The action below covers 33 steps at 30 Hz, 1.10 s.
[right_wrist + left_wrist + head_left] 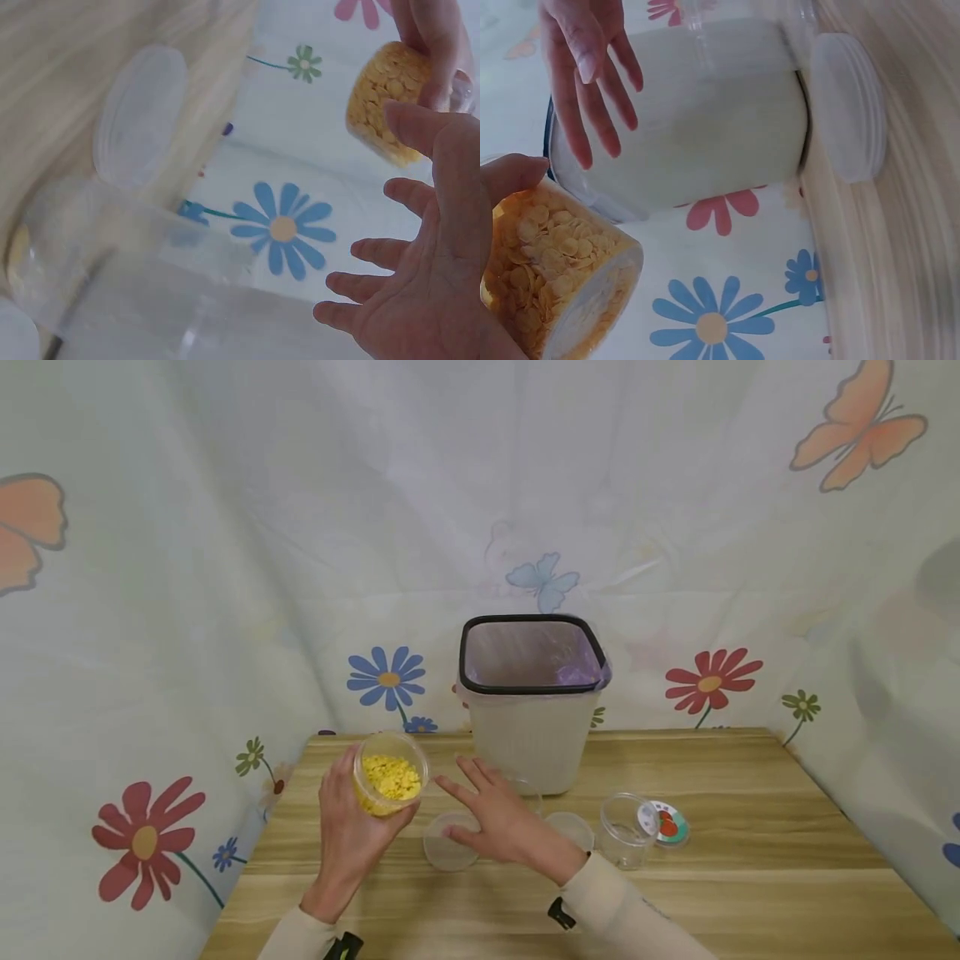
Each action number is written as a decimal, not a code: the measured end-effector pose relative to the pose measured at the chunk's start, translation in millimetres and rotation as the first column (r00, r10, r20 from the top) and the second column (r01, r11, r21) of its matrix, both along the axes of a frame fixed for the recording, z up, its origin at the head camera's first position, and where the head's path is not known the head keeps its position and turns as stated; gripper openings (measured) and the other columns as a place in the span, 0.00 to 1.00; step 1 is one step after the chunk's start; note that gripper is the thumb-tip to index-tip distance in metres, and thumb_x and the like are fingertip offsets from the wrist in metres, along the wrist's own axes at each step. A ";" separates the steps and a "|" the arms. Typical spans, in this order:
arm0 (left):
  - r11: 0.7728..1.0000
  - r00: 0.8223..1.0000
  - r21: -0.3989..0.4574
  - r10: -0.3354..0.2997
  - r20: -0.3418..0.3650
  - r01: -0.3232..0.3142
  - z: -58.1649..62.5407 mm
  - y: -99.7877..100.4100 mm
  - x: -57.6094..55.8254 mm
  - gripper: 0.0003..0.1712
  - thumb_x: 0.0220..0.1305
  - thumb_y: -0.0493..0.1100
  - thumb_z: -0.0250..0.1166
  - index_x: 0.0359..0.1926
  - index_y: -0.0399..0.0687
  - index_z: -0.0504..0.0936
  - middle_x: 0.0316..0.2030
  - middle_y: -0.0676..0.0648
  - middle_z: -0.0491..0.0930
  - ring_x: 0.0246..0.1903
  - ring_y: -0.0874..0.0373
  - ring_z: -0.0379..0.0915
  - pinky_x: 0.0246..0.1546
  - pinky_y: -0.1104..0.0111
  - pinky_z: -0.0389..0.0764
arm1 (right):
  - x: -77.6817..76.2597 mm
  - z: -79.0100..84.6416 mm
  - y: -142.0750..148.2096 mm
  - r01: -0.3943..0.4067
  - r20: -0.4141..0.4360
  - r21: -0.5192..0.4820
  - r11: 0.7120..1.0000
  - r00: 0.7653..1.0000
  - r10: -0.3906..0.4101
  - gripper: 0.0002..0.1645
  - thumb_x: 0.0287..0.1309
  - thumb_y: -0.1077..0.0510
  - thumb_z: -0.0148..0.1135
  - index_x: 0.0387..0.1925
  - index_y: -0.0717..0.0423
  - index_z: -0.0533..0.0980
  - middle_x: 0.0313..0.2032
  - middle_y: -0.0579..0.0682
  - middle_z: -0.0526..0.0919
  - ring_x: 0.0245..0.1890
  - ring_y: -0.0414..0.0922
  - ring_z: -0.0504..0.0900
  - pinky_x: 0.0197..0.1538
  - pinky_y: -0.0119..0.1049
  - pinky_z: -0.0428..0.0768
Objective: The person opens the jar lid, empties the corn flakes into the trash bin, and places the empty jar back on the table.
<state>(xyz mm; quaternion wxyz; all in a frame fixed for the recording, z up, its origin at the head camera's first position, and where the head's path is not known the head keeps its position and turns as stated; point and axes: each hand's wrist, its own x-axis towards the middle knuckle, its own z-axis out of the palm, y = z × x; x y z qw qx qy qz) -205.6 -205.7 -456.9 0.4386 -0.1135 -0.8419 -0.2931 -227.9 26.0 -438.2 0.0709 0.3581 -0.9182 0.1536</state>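
My left hand (347, 827) grips a clear plastic jar (365, 803) part full of yellow cornflakes (392, 777). It is held tilted above the table's left side, with its mouth uncovered. Palm down, my right hand (498, 814) stretches out to the right of the jar with fingers spread, holding nothing. Below its fingers lies a translucent round lid (448, 853). Another clear jar (142, 262) stands behind the right hand, partly hidden by it in the head view. A second translucent lid (573, 828) shows past the right wrist.
A pale bin (528, 735) with a black rim and purple liner stands at the table's back. On the right are an empty clear jar (626, 843) and a lid with a printed tomato label (675, 827). Flowered curtains (405, 510) surround the wooden table (735, 860).
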 end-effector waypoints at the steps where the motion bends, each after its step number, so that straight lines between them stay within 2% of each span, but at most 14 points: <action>1: 1.000 1.000 0.003 -0.006 -0.002 0.006 2.4 1.3 -0.5 0.66 0.31 0.58 0.82 0.71 0.44 0.59 0.63 0.40 0.69 0.58 0.44 0.66 0.58 0.49 0.66 | 0.5 3.1 2.5 -0.005 -0.015 -0.014 1.000 1.000 0.005 0.41 0.64 0.38 0.58 0.74 0.39 0.58 0.77 0.57 0.51 0.75 0.63 0.53 0.69 0.61 0.64; 5: 1.000 1.000 0.004 -0.023 -0.018 0.023 13.2 7.4 -2.5 0.66 0.31 0.56 0.82 0.71 0.43 0.59 0.63 0.40 0.68 0.58 0.44 0.66 0.58 0.48 0.65 | 2.5 15.9 12.2 -0.021 -0.093 -0.058 0.998 0.996 0.015 0.41 0.62 0.40 0.61 0.74 0.43 0.60 0.76 0.60 0.54 0.74 0.65 0.55 0.70 0.63 0.62; 10: 0.999 0.996 0.004 -0.050 -0.069 0.050 28.0 15.5 -5.9 0.66 0.30 0.55 0.83 0.70 0.39 0.60 0.64 0.38 0.68 0.58 0.43 0.66 0.59 0.46 0.65 | 6.6 33.1 25.1 -0.025 -0.188 -0.082 0.996 0.982 0.009 0.43 0.60 0.38 0.63 0.73 0.43 0.61 0.75 0.61 0.55 0.73 0.63 0.58 0.69 0.63 0.63; 14: 0.997 0.994 0.012 -0.072 -0.078 0.073 38.8 21.2 -8.7 0.66 0.32 0.55 0.83 0.71 0.42 0.59 0.65 0.40 0.67 0.61 0.43 0.65 0.61 0.45 0.65 | 10.3 46.1 35.7 -0.042 -0.256 -0.119 0.992 0.967 0.010 0.44 0.58 0.40 0.65 0.73 0.44 0.62 0.74 0.61 0.57 0.73 0.63 0.59 0.67 0.66 0.63; 20: 0.995 0.991 0.006 -0.094 -0.092 0.095 53.7 28.2 -13.0 0.64 0.36 0.57 0.81 0.72 0.45 0.58 0.66 0.42 0.67 0.63 0.46 0.63 0.63 0.46 0.65 | 15.4 67.4 50.3 -0.040 -0.306 -0.128 0.991 0.952 -0.001 0.45 0.58 0.40 0.66 0.73 0.43 0.61 0.75 0.59 0.56 0.75 0.59 0.57 0.70 0.66 0.59; 25: 0.993 0.981 0.010 -0.113 -0.157 0.116 65.6 32.8 -19.7 0.64 0.34 0.56 0.81 0.72 0.44 0.59 0.64 0.42 0.68 0.61 0.45 0.65 0.61 0.48 0.65 | 13.3 82.5 59.5 -0.049 -0.354 -0.143 0.989 0.935 -0.005 0.45 0.58 0.41 0.66 0.74 0.45 0.60 0.76 0.60 0.54 0.75 0.60 0.54 0.72 0.63 0.57; 29: 0.987 0.970 0.037 -0.147 -0.195 0.157 71.7 38.4 -25.8 0.64 0.33 0.55 0.82 0.71 0.44 0.60 0.65 0.41 0.69 0.61 0.45 0.65 0.61 0.48 0.65 | 9.4 90.1 70.6 -0.024 -0.373 -0.169 0.985 0.927 -0.041 0.46 0.57 0.44 0.67 0.73 0.46 0.61 0.76 0.59 0.53 0.75 0.62 0.54 0.72 0.63 0.57; 33: 0.987 0.969 0.038 -0.148 -0.198 0.158 76.3 44.4 -31.9 0.65 0.32 0.55 0.83 0.71 0.43 0.60 0.66 0.41 0.68 0.61 0.44 0.65 0.61 0.46 0.64 | 3.4 97.7 82.6 0.020 -0.387 -0.186 0.982 0.917 -0.092 0.46 0.56 0.44 0.67 0.73 0.46 0.60 0.76 0.59 0.54 0.75 0.61 0.54 0.73 0.62 0.56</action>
